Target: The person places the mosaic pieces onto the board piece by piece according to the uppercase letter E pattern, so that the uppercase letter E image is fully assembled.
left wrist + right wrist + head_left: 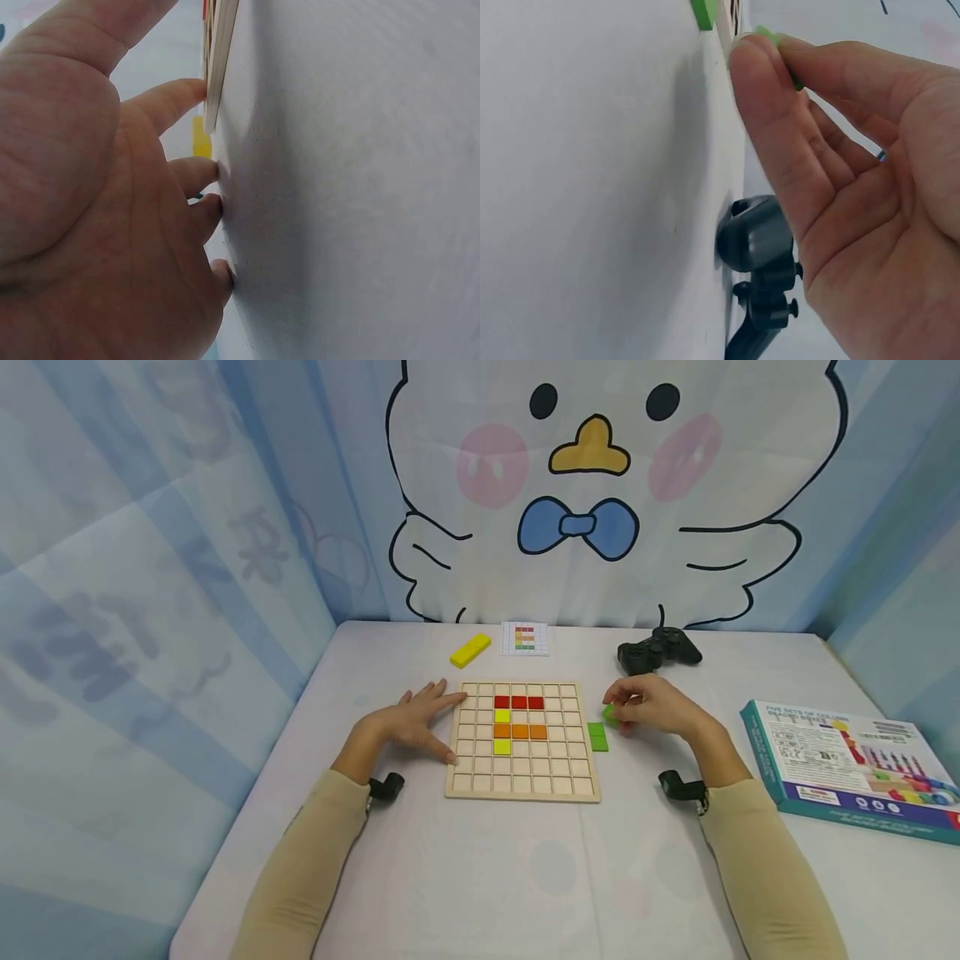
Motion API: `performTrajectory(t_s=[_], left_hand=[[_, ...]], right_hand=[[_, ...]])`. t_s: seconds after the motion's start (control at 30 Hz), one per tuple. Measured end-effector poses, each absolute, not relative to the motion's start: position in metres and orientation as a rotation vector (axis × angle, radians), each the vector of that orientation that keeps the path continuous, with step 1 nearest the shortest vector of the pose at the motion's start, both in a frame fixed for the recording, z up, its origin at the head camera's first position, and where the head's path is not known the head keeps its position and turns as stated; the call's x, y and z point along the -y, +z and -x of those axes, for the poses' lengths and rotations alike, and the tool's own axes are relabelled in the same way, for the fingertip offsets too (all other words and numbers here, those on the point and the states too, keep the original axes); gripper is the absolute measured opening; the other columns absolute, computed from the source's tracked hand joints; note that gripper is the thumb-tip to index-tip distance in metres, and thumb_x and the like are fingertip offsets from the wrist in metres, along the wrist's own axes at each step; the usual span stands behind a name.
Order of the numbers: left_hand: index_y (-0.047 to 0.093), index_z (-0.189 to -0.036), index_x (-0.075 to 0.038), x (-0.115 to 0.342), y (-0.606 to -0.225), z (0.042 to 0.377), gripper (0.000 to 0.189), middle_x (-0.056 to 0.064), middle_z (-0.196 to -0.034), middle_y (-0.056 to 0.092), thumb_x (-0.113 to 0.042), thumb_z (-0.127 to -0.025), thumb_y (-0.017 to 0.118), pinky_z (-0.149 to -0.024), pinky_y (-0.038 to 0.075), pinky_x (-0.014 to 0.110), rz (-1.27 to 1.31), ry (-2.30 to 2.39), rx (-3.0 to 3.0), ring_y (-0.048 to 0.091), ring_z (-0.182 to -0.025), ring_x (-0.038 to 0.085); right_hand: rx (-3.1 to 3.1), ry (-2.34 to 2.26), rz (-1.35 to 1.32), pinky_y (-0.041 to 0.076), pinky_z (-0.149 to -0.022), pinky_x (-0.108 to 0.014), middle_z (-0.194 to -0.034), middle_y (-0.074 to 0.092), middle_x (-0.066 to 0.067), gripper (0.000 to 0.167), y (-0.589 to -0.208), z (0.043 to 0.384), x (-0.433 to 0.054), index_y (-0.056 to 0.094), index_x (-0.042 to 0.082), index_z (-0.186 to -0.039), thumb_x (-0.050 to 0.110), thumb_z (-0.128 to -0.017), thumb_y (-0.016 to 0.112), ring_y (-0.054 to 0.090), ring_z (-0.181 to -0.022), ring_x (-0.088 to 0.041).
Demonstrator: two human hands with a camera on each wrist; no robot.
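Note:
A wooden grid board (534, 783) lies at the middle of the table. In its squares sit a row of red tiles (519, 702), a row of orange tiles (521, 732) and two single yellow tiles (502, 747). My left hand (405, 724) spreads beside the board, thumb and index fingertip at its left edge. Between thumb and fingertips, my right hand (660, 707) pinches a green tile (769, 34), held just right of the board. Other green tiles (598, 737) lie together at the board's right edge, partly in view from the right wrist.
Behind the board are a yellow bar (470, 650) and a pattern card (525, 638) with coloured squares. A black game controller (660, 649) rests beyond my right hand. At the right lies a flat toy box (862, 768). A printed curtain (592, 577) hangs behind the table.

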State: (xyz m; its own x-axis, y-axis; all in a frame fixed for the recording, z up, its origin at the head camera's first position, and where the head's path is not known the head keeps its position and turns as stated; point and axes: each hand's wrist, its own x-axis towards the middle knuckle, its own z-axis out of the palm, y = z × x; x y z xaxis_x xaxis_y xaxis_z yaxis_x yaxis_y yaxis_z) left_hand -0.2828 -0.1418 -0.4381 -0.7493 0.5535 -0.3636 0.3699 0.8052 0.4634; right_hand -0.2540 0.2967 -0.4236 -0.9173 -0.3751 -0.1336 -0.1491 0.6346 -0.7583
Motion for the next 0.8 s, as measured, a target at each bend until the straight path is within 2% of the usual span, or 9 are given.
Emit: performTrajectory(t_s=[0.17,0.27,0.53,0.8], left_hand=[[0.021,-0.168,-0.031,0.142,-0.439,0.283,0.118,0.013,-0.176,-0.006,-0.061,-0.075,0.087,-0.129,-0.008,0.06,-0.676,0.508,-2.494,-0.01,-0.163,0.033],[0.02,-0.167,-0.032,0.142,-0.439,0.283,0.118,0.012,-0.176,-0.006,-0.062,-0.074,0.087,-0.13,-0.008,0.059,-0.67,0.503,-2.493,-0.01,-0.163,0.032],[0.02,-0.167,-0.033,0.141,-0.438,0.283,0.118,0.01,-0.176,-0.007,-0.063,-0.075,0.086,-0.13,-0.008,0.057,-0.671,0.488,-2.5,-0.011,-0.163,0.03],[0.02,-0.167,-0.033,0.142,-0.439,0.284,0.118,0.01,-0.176,-0.007,-0.063,-0.074,0.087,-0.13,-0.008,0.057,-0.67,0.497,-2.496,-0.011,-0.163,0.03]], right_hand=[[-2.544,-1.28,0.423,0.061,-0.079,-0.026,-0.114,0.063,-0.02,0.029,-0.419,0.252,-0.288,0.067,-0.001,-0.124,-0.001,-0.095,0.065,0.072,-0.088,-0.022],[-2.535,-1.317,0.447,0.06,-0.082,-0.024,-0.116,0.063,-0.02,0.028,-0.416,0.251,-0.281,0.067,0.0,-0.125,0.0,-0.097,0.065,0.074,-0.092,-0.022],[-2.696,-1.239,0.595,0.051,-0.072,-0.021,-0.097,0.067,-0.01,0.026,-0.411,0.247,-0.255,0.072,0.006,-0.117,0.011,-0.092,0.08,0.059,-0.088,-0.025],[-2.674,-1.22,0.716,0.048,-0.067,-0.022,-0.088,0.064,-0.006,0.026,-0.41,0.248,-0.228,0.074,0.006,-0.111,0.014,-0.089,0.084,0.057,-0.082,-0.022]])
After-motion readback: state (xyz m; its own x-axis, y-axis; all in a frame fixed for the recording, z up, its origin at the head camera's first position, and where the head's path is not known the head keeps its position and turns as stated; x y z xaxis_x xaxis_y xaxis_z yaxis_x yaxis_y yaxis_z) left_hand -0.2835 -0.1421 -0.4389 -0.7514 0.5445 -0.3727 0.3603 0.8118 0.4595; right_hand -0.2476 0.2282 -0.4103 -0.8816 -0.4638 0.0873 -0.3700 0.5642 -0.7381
